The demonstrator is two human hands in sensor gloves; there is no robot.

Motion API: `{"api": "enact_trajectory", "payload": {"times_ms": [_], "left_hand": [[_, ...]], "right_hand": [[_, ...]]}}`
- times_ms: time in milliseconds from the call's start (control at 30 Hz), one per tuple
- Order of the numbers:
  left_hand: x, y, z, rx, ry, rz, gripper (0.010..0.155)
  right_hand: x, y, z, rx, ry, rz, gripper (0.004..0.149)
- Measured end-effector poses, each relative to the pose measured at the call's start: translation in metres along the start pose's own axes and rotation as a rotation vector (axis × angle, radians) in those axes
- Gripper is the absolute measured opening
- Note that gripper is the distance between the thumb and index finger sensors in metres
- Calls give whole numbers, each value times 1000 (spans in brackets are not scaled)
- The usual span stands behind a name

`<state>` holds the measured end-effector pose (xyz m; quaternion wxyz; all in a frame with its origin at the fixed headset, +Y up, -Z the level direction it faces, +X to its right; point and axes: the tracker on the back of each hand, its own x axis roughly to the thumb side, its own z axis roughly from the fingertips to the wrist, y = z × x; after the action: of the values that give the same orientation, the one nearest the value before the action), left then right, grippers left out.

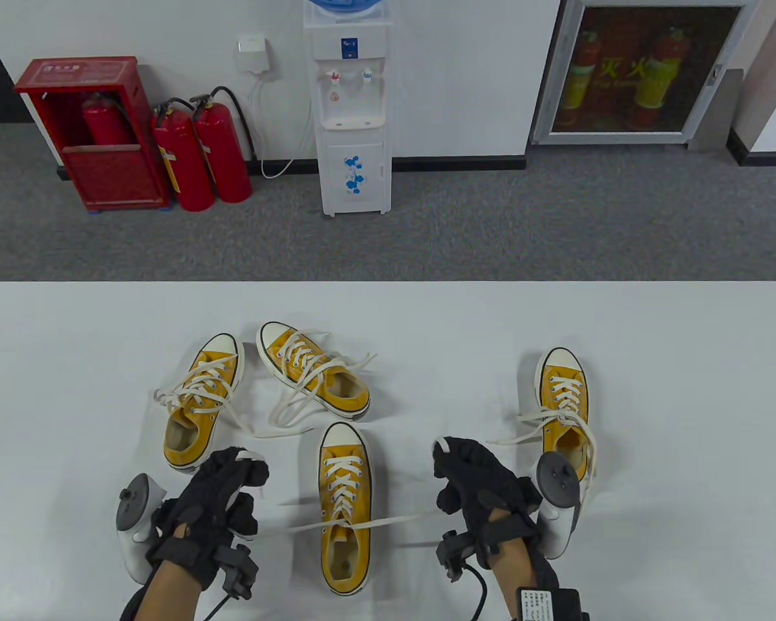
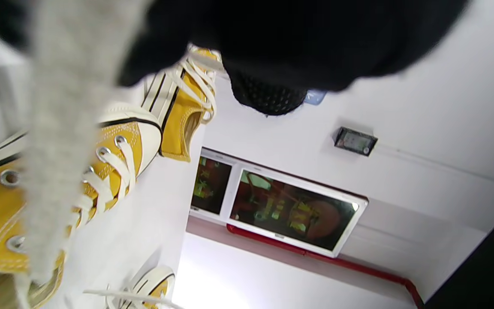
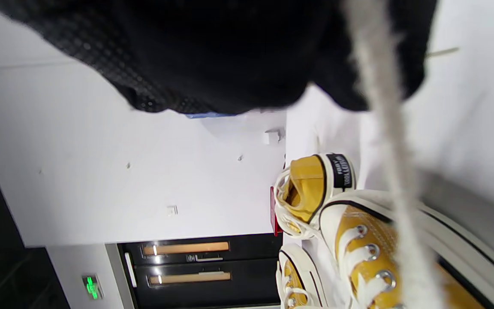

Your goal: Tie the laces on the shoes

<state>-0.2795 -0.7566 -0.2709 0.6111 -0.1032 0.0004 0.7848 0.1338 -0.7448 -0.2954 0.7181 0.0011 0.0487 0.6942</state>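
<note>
Table view alone shows each hand, left hand [image 1: 223, 495] and right hand [image 1: 478, 485], pinching the near shoe's [image 1: 344, 504] lace [image 1: 388, 521] ends.

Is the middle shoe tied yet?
No. The middle shoe has no bow; both hands, left and right, pull its lace ends out sideways.

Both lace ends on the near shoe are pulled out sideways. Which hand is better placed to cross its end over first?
Right, marginally. The right hand holds its lace end taut across open table. The left hand sits beside the left shoe, whose loose laces trail close by.
</note>
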Motion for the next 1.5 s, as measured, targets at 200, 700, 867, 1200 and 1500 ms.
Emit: {"api": "enact_trajectory", "payload": {"times_ms": [200,700,867,1200,1500], "left_hand": [[0,-11,0,-67,-31,24,44],[-13,-29,-6,-228,-46,55,49],[-19,-39,-6,-278,-30,36,60],[-19,-50,-6,-341,-24,-65,63],[-14,-47,-3,-235,-52,-211,61]], "right_hand": [[20,28,-4,94,-60,127,42],[46,135,-1,368,-198,428,41],[42,146,2,406,-197,433,41],[34,143,3,421,-188,429,40],[31,137,5,403,-187,393,40]]}}
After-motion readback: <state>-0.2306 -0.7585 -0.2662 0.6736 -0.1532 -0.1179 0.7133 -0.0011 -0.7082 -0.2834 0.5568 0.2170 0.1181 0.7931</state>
